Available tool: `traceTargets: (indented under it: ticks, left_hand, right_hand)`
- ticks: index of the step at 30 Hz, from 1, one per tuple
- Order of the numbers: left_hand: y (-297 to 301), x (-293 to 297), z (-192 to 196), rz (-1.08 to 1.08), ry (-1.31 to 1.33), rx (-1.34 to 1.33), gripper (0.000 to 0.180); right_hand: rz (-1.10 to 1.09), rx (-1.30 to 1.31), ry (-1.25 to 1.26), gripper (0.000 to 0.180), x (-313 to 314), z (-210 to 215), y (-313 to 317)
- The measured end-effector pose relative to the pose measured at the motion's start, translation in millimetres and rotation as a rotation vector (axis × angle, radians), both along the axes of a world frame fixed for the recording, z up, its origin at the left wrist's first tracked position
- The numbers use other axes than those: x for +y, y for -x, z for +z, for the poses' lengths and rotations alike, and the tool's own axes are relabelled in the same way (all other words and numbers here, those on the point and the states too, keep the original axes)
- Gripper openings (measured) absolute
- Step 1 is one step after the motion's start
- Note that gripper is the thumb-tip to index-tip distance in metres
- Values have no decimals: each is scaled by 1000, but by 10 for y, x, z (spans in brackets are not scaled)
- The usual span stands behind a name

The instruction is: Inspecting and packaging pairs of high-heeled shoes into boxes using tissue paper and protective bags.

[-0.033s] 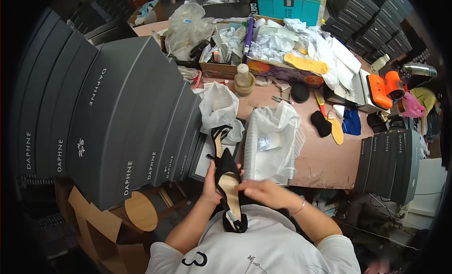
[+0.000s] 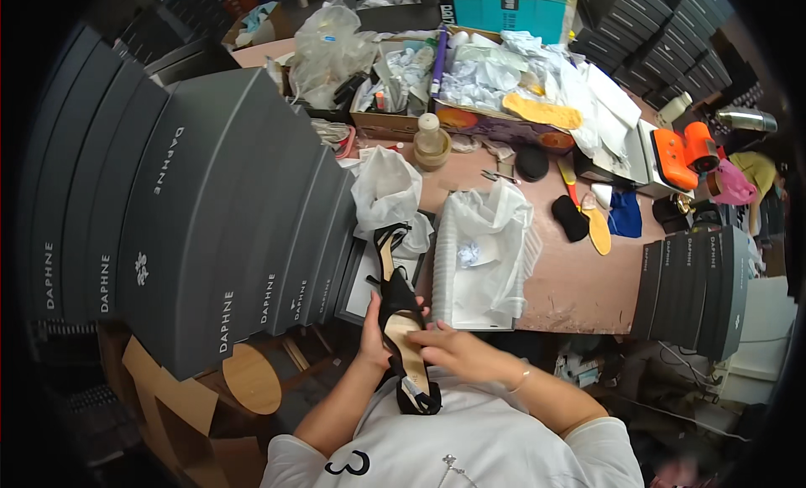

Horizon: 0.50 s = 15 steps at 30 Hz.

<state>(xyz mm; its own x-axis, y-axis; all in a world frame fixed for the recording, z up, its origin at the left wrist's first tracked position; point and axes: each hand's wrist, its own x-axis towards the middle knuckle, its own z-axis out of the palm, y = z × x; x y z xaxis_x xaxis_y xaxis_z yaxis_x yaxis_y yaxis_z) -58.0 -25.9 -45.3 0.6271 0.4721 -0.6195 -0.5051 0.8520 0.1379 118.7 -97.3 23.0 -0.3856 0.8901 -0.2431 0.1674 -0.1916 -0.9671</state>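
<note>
My left hand (image 2: 372, 343) grips a black pointed-toe shoe (image 2: 400, 330) around its side, its toe pointing away from me and its heel strap close to my shirt. The insole is beige. My right hand (image 2: 457, 354) lies across from it with fingers stretched out, the fingertips at the insole and slightly blurred. Beyond the toe, a second black shoe (image 2: 386, 257) rests over a grey box with white tissue paper (image 2: 386, 186). Right of it stands an open shoe box (image 2: 483, 295) lined with white paper, holding a small crumpled paper ball (image 2: 468, 253).
Tall stacks of dark grey shoe boxes (image 2: 201, 211) rise at the left, with a shorter stack (image 2: 693, 295) at the right. Cartons of crumpled paper (image 2: 495, 77) line the back of the pink table (image 2: 579, 299). A bottle (image 2: 430, 140), yellow insoles (image 2: 599, 232) and an orange device (image 2: 676, 161) sit there too.
My right hand has shifted slightly left, its fingertips farther over the insole. My left hand still holds the shoe in nearly the same place.
</note>
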Motion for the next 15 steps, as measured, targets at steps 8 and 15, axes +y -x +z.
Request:
traceTargets:
  ticks: [8,15]
  left_hand:
    - [-174,-54,-182,-18,-153,295,56]
    - [-194,176,-104,-67,-79,57,76]
  right_hand:
    - [198,-586,-334,37,249,-643,397]
    - [-200,-832,-431,11,336,-480,-605]
